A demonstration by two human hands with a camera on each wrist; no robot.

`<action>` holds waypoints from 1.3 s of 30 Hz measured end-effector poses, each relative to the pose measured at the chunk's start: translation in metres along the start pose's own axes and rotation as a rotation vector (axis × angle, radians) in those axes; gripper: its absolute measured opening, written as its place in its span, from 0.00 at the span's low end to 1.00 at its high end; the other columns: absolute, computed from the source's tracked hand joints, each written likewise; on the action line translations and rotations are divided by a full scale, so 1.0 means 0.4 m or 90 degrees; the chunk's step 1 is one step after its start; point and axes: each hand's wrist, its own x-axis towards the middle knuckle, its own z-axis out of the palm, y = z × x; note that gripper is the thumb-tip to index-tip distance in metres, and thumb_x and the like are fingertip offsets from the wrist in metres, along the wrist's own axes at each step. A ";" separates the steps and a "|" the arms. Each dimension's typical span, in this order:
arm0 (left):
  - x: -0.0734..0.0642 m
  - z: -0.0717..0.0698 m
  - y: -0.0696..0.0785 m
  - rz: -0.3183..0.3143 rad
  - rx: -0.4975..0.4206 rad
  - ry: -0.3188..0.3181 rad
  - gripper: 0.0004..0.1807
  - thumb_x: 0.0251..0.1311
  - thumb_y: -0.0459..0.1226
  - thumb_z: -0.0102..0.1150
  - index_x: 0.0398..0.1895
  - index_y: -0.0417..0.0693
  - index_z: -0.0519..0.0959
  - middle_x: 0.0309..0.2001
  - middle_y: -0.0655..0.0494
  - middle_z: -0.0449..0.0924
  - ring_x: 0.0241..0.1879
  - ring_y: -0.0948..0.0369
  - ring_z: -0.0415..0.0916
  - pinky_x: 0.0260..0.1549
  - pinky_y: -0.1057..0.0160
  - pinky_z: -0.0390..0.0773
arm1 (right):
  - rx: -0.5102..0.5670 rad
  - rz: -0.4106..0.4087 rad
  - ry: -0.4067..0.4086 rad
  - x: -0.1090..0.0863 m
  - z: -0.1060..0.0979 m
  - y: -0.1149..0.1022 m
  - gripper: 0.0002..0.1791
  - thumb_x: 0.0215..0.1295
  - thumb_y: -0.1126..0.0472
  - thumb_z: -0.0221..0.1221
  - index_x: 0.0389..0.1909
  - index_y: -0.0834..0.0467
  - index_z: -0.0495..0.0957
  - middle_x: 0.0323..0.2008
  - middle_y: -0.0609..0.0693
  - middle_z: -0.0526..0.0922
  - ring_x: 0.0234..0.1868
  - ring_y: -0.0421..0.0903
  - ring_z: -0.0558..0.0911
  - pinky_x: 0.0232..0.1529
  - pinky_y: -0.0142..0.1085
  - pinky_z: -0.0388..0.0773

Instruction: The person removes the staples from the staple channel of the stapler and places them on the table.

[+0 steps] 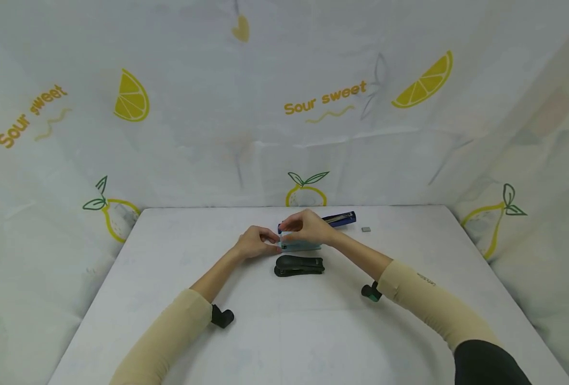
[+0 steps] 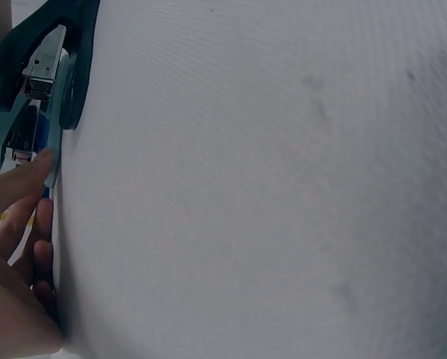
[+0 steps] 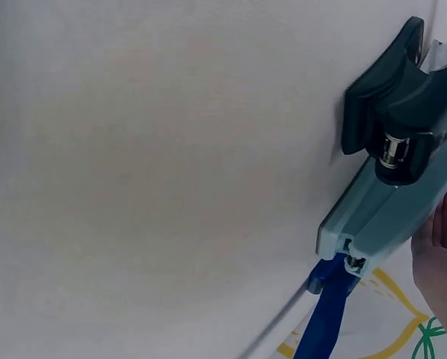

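Note:
A light blue stapler lies in the middle of the table's far part, its mouth end to the left. My left hand pinches the left end of its base, thumb on the near side in the left wrist view. My right hand reaches over the stapler from the right, with curled fingers and thumb gripping its upper part near the left end. That grip is partly hidden by the hand. Just in front lies a dark green stapler, and behind the right hand a dark blue stapler.
A small grey block of staples lies right of the dark blue stapler. White cloth with lemon prints hangs behind the white table. Black wrist mounts stick out inward from the sleeves.

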 end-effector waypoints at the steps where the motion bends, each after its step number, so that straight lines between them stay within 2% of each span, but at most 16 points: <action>1: 0.000 0.001 0.000 -0.002 -0.002 0.000 0.16 0.56 0.44 0.82 0.46 0.50 0.92 0.47 0.53 0.94 0.42 0.65 0.78 0.46 0.63 0.72 | 0.001 0.002 -0.007 0.000 0.001 0.002 0.18 0.68 0.67 0.72 0.56 0.69 0.86 0.55 0.64 0.91 0.60 0.59 0.89 0.63 0.43 0.86; 6: -0.002 0.003 0.002 -0.004 -0.011 -0.003 0.16 0.57 0.44 0.82 0.46 0.50 0.92 0.47 0.52 0.94 0.41 0.65 0.78 0.46 0.63 0.72 | -0.002 0.009 -0.030 0.000 0.001 0.005 0.20 0.66 0.67 0.74 0.57 0.68 0.86 0.58 0.64 0.90 0.66 0.62 0.86 0.69 0.48 0.81; 12: -0.004 0.004 -0.001 -0.007 -0.009 0.001 0.16 0.57 0.44 0.82 0.46 0.50 0.92 0.47 0.52 0.94 0.42 0.64 0.79 0.45 0.63 0.72 | -0.040 -0.016 -0.042 0.002 0.001 -0.002 0.18 0.67 0.68 0.73 0.56 0.69 0.86 0.57 0.64 0.90 0.66 0.62 0.87 0.69 0.48 0.81; 19: 0.000 -0.005 -0.009 -0.002 -0.009 -0.001 0.15 0.56 0.44 0.82 0.46 0.50 0.93 0.46 0.52 0.94 0.42 0.64 0.80 0.45 0.64 0.74 | -0.099 -0.052 -0.012 -0.007 -0.018 -0.017 0.18 0.68 0.64 0.74 0.56 0.67 0.87 0.56 0.60 0.91 0.61 0.58 0.89 0.65 0.49 0.84; 22: 0.002 -0.005 -0.010 -0.002 -0.010 0.001 0.16 0.56 0.43 0.82 0.46 0.49 0.93 0.46 0.52 0.94 0.41 0.63 0.79 0.44 0.64 0.73 | -0.095 -0.054 -0.002 -0.018 -0.035 -0.024 0.18 0.69 0.64 0.73 0.56 0.67 0.87 0.56 0.60 0.91 0.61 0.58 0.89 0.65 0.48 0.85; 28: 0.005 0.000 -0.011 0.002 -0.007 -0.005 0.16 0.57 0.43 0.82 0.47 0.49 0.93 0.47 0.52 0.94 0.43 0.64 0.83 0.47 0.64 0.76 | -0.090 -0.035 0.022 -0.050 -0.055 -0.039 0.17 0.70 0.64 0.72 0.57 0.65 0.86 0.57 0.59 0.90 0.61 0.56 0.89 0.66 0.48 0.84; 39: 0.008 0.001 -0.001 0.014 -0.003 0.001 0.14 0.57 0.42 0.82 0.45 0.49 0.93 0.45 0.52 0.93 0.41 0.64 0.82 0.46 0.64 0.76 | -0.076 -0.029 0.071 -0.117 -0.118 -0.054 0.19 0.69 0.66 0.72 0.58 0.67 0.85 0.57 0.63 0.89 0.56 0.58 0.90 0.62 0.54 0.85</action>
